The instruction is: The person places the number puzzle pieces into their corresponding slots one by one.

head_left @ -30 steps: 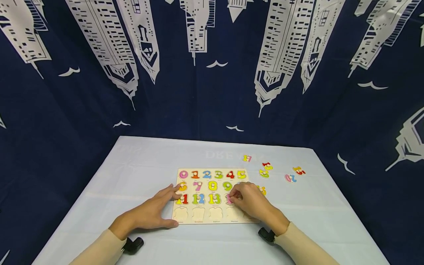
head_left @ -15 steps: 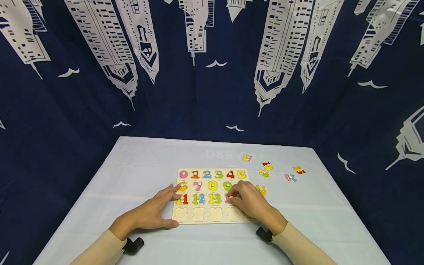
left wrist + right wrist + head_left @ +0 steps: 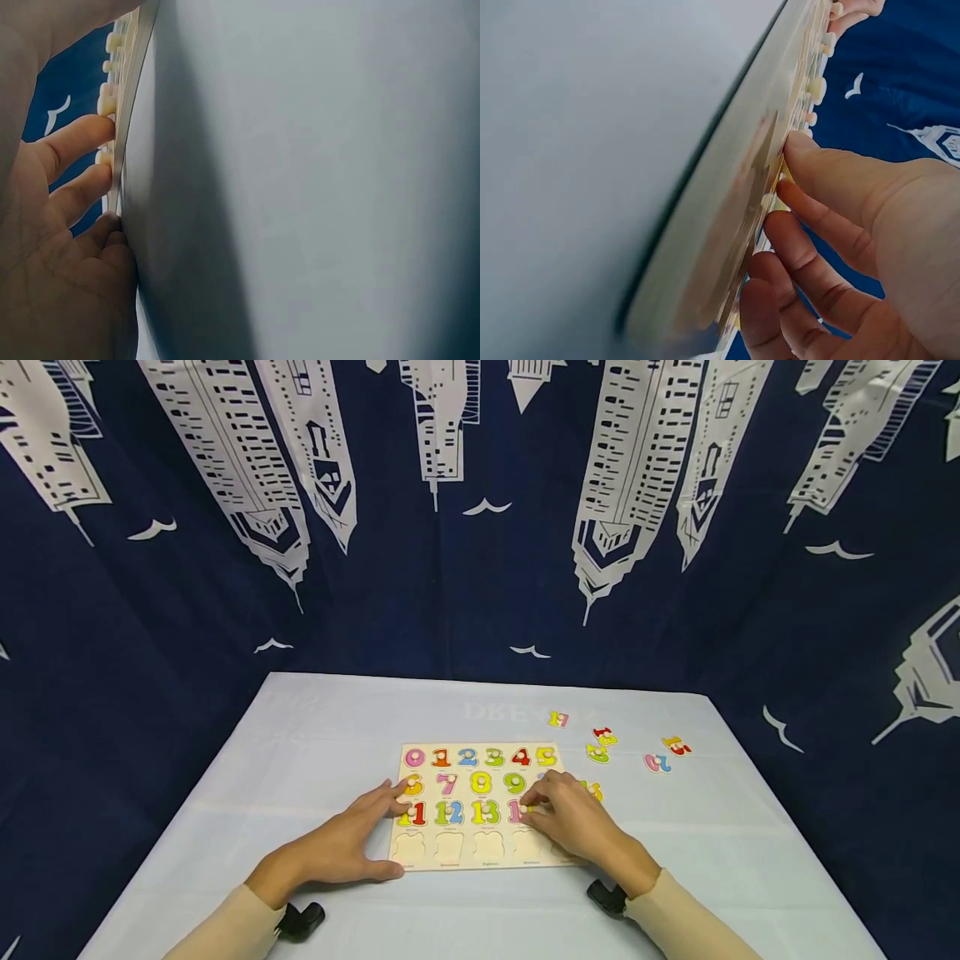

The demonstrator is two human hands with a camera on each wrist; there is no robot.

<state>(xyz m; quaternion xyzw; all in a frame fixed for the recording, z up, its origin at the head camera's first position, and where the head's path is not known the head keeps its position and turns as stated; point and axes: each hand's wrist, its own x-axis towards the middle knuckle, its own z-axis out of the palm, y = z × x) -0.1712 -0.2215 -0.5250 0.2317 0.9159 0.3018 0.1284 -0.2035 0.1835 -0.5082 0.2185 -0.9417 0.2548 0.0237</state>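
Observation:
A wooden number puzzle board (image 3: 457, 852) lies on the white table, with colourful knobbed number pieces in its upper three rows. My left hand (image 3: 341, 842) rests at the board's left edge, fingertips by the 6 and the 11 (image 3: 412, 814), thumb at the near corner. At the third row, my right hand (image 3: 573, 814) pinches a pink number piece (image 3: 514, 812) at its place beside the 13 (image 3: 486, 812). Its second digit is hidden by the fingers. In the right wrist view, the thumb and fingertips (image 3: 799, 142) meet at the board's surface.
Loose number pieces lie to the right: a 17 (image 3: 558, 719), a red-and-yellow piece (image 3: 604, 737), a green-yellow piece (image 3: 597, 753), a 15 (image 3: 677, 746) and a pink-and-blue 20 (image 3: 657, 763). Another piece (image 3: 596, 791) lies partly behind my right hand. Recesses show in the board's near row.
My right hand's fingers have shifted slightly right over the pink piece, so a little more of it shows. The left hand stays in place.

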